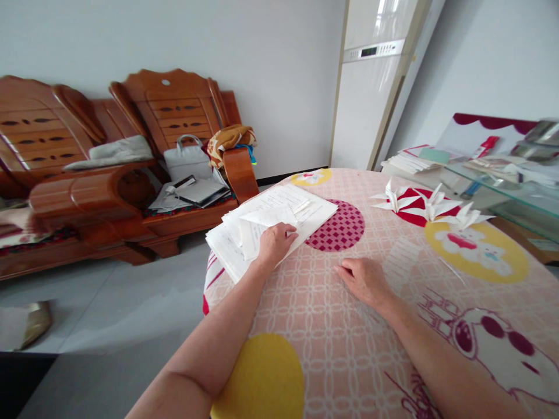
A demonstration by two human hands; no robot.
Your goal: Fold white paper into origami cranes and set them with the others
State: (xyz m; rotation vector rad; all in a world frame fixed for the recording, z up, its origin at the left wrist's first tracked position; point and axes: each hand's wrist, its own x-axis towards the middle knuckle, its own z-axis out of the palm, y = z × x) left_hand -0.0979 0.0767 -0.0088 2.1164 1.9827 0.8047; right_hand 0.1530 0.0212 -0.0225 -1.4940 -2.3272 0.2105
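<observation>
The patterned counter (323, 326) fills the lower right; near frame centre, the left grip (279, 241) rests half-curled on a sheet (252, 237) atop the pile (317, 216), pinch unclear; the right grip (364, 280) curls loosely, contents hidden. The sheet looks light, easily creased, best held by an edge

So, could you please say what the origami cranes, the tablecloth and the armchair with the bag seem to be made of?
Origami cranes: matte paper, judging by crisp folds. Tablecloth: probably matte fabric, from its soft, dull surface. Armchair: likely varnished wood, given glossy brown carved panels.
</observation>
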